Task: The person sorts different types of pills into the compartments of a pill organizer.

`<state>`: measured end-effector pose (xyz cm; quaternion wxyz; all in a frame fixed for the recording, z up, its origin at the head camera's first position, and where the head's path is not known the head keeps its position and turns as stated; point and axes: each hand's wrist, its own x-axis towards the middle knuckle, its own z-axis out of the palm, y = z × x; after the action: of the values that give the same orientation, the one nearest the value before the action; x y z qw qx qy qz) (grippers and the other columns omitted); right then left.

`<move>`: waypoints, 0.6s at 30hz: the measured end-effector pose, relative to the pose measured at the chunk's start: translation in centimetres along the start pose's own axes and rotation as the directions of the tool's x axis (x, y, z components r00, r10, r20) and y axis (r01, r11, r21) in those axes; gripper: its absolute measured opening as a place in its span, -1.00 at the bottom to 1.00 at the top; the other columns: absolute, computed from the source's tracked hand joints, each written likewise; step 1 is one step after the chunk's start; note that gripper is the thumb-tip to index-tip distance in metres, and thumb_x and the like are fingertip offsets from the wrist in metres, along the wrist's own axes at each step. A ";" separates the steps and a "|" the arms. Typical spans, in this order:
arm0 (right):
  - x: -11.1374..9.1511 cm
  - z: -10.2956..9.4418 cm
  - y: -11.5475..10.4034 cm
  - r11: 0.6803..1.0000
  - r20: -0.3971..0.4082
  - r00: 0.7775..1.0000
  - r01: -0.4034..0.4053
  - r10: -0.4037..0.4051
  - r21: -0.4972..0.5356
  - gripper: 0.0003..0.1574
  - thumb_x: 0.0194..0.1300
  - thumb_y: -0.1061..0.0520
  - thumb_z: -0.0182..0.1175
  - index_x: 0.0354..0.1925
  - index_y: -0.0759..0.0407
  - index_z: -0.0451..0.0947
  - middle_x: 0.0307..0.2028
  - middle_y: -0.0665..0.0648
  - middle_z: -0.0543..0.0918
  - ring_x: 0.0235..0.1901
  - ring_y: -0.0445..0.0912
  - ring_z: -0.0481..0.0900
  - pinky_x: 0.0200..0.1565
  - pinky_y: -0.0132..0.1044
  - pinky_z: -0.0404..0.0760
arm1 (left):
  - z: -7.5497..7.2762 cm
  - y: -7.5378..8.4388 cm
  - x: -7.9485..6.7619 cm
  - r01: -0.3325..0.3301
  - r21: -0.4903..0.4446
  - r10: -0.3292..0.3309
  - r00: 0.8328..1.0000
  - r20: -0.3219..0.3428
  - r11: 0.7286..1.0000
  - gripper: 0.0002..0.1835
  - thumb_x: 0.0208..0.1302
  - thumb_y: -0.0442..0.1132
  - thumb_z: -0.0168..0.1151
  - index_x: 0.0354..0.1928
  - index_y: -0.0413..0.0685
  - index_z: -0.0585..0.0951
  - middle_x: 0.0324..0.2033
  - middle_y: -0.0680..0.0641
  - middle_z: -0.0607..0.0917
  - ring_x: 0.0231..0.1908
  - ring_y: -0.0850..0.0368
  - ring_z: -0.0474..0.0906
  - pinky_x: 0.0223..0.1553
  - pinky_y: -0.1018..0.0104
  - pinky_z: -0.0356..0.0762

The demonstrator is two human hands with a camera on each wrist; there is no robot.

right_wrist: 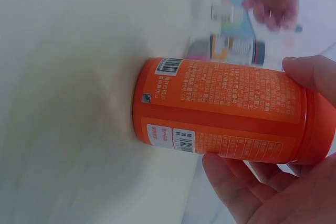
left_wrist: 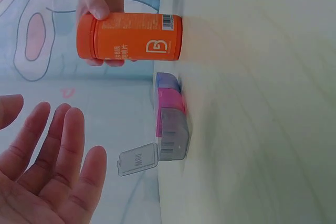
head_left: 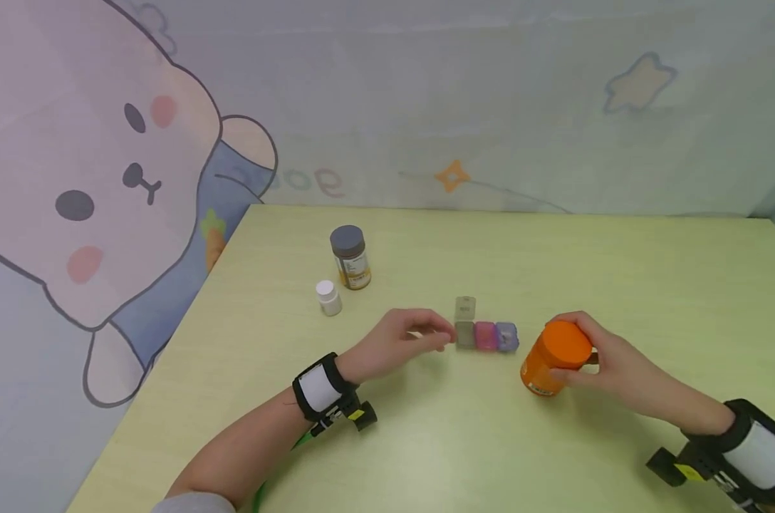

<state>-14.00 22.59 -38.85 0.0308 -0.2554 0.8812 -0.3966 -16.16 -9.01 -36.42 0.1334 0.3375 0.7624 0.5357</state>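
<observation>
My right hand grips an orange supplement bottle near its orange lid, thumb on one side and fingers on the other. The bottle stands nearly upright; whether its base touches the table cannot be told. Left of it lies a small pill organizer with grey, pink and purple-blue compartments. The grey compartment's clear lid stands open, with lettering on it. My left hand hovers beside the grey end, and in the left wrist view its fingers are spread, relaxed and hold nothing.
A brown bottle with a grey cap stands at the back left of the pale yellow table. Next to it is a small white bottle. Behind the table hangs a cloth with cartoon prints.
</observation>
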 end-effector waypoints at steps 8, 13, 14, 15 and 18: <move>0.6 3.3 -3.3 0.995 0.095 0.993 0.067 -0.074 0.068 -0.34 0.04 -0.12 0.29 0.04 -0.02 0.22 -0.15 -0.12 0.50 -0.15 -0.22 0.47 -0.11 -0.16 0.45 | 0.8 -2.2 0.2 -0.009 0.051 0.008 1.000 0.018 0.999 -0.79 0.26 -0.21 0.10 -0.11 -0.09 0.55 -0.20 -0.05 0.61 -0.23 0.21 0.49 -0.22 0.30 0.46; 1.3 4.2 -4.2 0.995 0.133 0.988 0.063 -0.074 0.081 -0.28 0.04 -0.19 0.27 0.09 -0.05 0.20 -0.08 -0.09 0.48 -0.09 -0.20 0.45 -0.05 -0.11 0.42 | 0.7 -2.6 0.2 -0.028 0.066 0.027 0.999 0.021 0.997 -0.78 0.26 -0.14 0.10 -0.11 -0.04 0.56 -0.20 0.05 0.60 -0.22 0.25 0.48 -0.22 0.31 0.46; 1.4 4.2 -4.3 0.996 0.133 0.989 0.060 -0.069 0.067 -0.23 0.02 -0.21 0.27 0.13 -0.09 0.18 -0.02 -0.09 0.46 -0.05 -0.20 0.43 -0.04 -0.11 0.41 | 0.8 -2.6 0.2 -0.030 0.061 0.028 0.999 0.021 0.998 -0.77 0.25 -0.14 0.11 -0.10 -0.05 0.55 -0.19 0.05 0.60 -0.21 0.25 0.47 -0.22 0.31 0.46; 1.3 4.2 -4.4 0.997 0.129 0.989 0.067 -0.072 0.045 -0.18 0.01 -0.23 0.27 0.17 -0.11 0.16 0.03 -0.09 0.44 -0.01 -0.21 0.41 -0.03 -0.09 0.40 | 0.9 -2.7 0.2 -0.032 0.059 0.031 0.999 0.022 0.998 -0.75 0.24 -0.13 0.12 -0.08 -0.03 0.54 -0.17 0.04 0.59 -0.20 0.25 0.47 -0.21 0.31 0.46; 1.2 3.6 -4.5 0.981 0.065 0.984 0.174 -0.168 -0.088 -0.09 0.00 -0.25 0.27 0.25 -0.17 0.12 0.14 -0.12 0.36 0.05 -0.23 0.36 -0.03 -0.10 0.41 | 1.5 -3.0 0.1 -0.036 0.081 0.033 0.999 0.035 0.996 -0.66 0.21 -0.06 0.15 0.00 0.01 0.49 -0.10 0.03 0.56 -0.14 0.27 0.44 -0.19 0.32 0.45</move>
<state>-12.20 17.11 -37.94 0.0099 -0.3426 0.8723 -0.3487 -16.54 -8.43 -39.67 0.1230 0.3645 0.7753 0.5009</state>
